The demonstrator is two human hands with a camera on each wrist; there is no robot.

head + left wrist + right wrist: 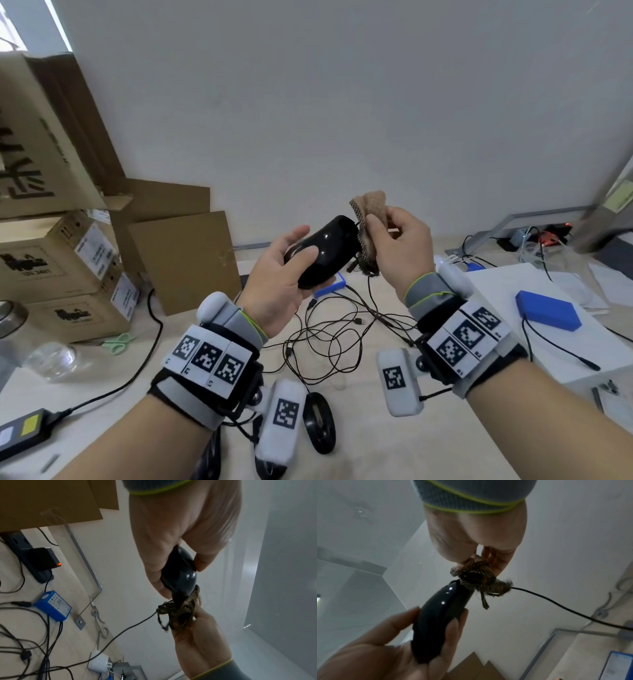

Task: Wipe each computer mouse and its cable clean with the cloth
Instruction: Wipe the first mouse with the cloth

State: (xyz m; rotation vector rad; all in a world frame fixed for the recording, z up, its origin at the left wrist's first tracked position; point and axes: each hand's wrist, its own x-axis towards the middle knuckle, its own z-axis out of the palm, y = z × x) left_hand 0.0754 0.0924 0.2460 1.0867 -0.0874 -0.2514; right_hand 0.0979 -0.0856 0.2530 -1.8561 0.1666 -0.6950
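Two computer mice: one glossy black mouse (322,251) held up, a second mouse (318,423) at 6 o'clock on the desk. One cloth (368,222). Two blue boxes (548,310) (3 o'clock). Three stacked cardboard cartons (58,253) at 9 o'clock.

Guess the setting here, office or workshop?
Likely an office storeroom or tech bench: stacked cardboard boxes, tangled cables on a light desk, a power strip by the wall.

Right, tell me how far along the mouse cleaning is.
Done: nothing provably clean. In hand: the left hand grips a black mouse while the right hand pinches the cloth at its cable end. Left: its cable and another mouse on the table.
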